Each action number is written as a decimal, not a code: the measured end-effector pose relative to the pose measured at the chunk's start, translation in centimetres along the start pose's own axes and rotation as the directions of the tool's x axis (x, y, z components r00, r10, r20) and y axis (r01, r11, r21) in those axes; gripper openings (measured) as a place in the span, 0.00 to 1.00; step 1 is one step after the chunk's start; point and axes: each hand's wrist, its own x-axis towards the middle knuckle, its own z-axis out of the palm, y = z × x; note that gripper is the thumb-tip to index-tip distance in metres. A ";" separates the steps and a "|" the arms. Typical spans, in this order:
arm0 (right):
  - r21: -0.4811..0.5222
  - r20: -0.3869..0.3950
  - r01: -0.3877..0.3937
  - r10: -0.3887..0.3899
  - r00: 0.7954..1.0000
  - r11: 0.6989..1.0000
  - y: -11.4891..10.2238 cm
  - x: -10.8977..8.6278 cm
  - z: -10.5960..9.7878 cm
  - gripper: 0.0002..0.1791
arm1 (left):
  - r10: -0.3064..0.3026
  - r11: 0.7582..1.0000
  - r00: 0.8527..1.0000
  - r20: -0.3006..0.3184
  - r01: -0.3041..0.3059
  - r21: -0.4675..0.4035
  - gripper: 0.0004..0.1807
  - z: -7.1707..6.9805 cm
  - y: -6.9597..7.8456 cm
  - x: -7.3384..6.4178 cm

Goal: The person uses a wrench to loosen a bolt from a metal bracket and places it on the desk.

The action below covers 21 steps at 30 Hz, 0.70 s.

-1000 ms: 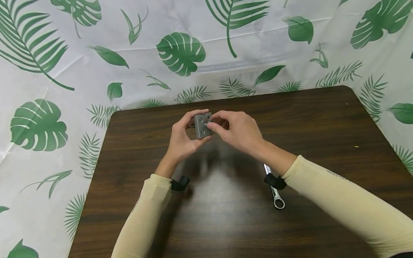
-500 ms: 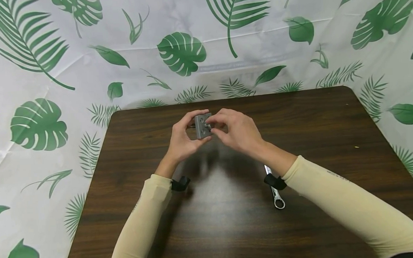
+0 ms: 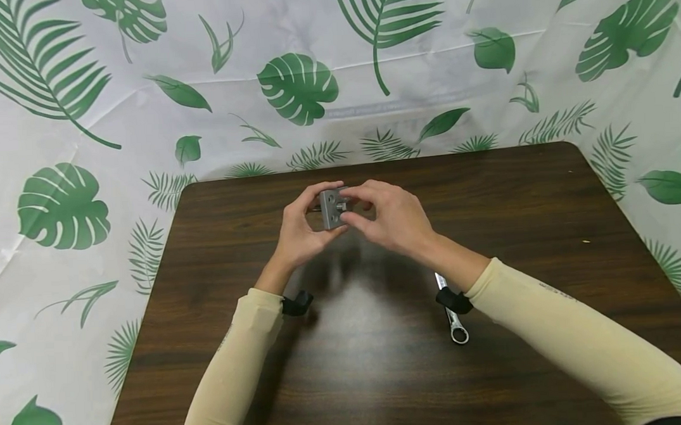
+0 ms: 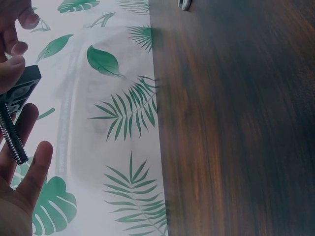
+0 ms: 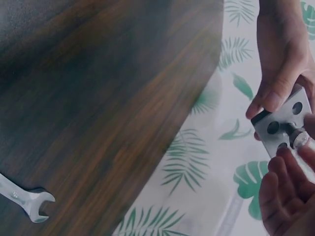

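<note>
My left hand (image 3: 302, 232) grips a small grey metal plate (image 3: 327, 212) by its top and bottom edges, holding it upright over the far part of the table. The plate has round holes, and a bolt (image 5: 299, 138) sits through its middle. Its head stands out a little from the face, with some shank showing. On the other side, a long threaded end (image 4: 13, 140) sticks out beside the left fingers. My right hand (image 3: 396, 215) is at the bolt head, thumb below and index finger above, with a gap showing between them in the head view.
A combination wrench (image 3: 457, 328) lies on the dark wooden table (image 3: 359, 376), partly hidden under the right wrist's black strap (image 3: 454, 300). A small yellow scrap (image 3: 586, 241) lies to the right. Behind the table hangs a white leaf-print sheet (image 3: 222, 110).
My right thumb and index finger, pinching the bolt a second ago, have spread apart around its head. My left hand and the plate have barely moved.
</note>
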 end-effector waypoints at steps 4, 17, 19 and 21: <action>0.007 -0.027 -0.113 0.114 0.993 0.994 -0.2 0.2 -0.1 0.16 | 0.001 1.000 1.000 0.009 -0.001 -0.003 0.37 0.1 0.0 0.1; -0.014 0.049 -0.062 0.062 0.997 0.998 -0.3 0.1 -0.4 0.12 | -0.010 1.000 1.000 0.013 0.010 0.001 0.37 0.2 0.2 0.1; -0.030 0.039 -0.023 0.025 0.999 0.999 -0.2 0.0 -0.3 0.12 | -0.010 1.000 1.000 0.012 0.010 -0.001 0.37 0.2 0.2 0.0; -0.043 0.024 0.015 -0.014 1.000 0.999 -0.1 0.0 -0.2 0.11 | -0.006 1.000 1.000 0.010 0.006 -0.003 0.37 0.2 0.2 0.1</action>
